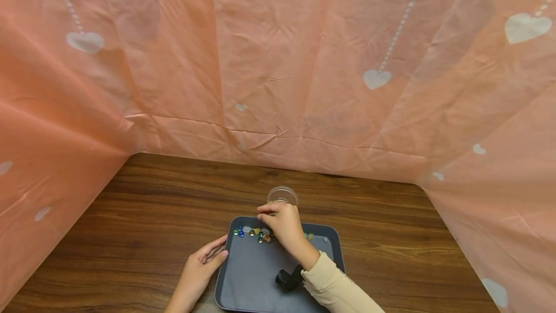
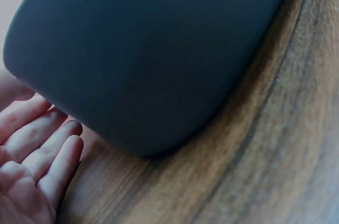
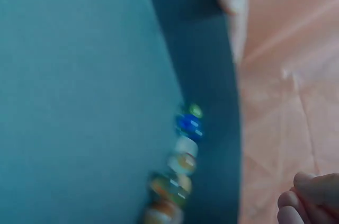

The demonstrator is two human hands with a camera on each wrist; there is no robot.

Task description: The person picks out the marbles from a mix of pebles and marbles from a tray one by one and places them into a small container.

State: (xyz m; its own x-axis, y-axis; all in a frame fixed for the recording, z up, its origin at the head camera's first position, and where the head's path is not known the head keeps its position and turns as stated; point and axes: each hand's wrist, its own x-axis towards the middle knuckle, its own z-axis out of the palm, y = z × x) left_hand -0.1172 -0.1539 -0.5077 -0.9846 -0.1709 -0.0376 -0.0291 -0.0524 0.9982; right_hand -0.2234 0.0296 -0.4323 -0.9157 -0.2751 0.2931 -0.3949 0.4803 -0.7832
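A grey tray [image 1: 252, 274] lies on the wooden table, tilted up off it in the left wrist view. My left hand [image 1: 197, 267] grips the tray's left side, thumb at the rim and fingers outside and beneath. Several glass marbles [image 1: 261, 236], some blue, green or amber, line its far side; the right wrist view shows the blue marbles [image 3: 189, 124] blurred. Above the tray's far rim is my right hand [image 1: 284, 223], its fingertips [image 3: 296, 200] drawn together. Whether they pinch anything is hidden. Just behind this hand stands a clear round container [image 1: 282, 194], partly covered by it.
The brown wooden table [image 1: 165, 197] extends around the tray. Pink cloth with white hearts [image 1: 269, 86] walls in the back and both sides. A black device [image 1: 288, 279] sits at the right wrist, over the tray. More small glass pieces [image 1: 309, 236] lie at the tray's far right.
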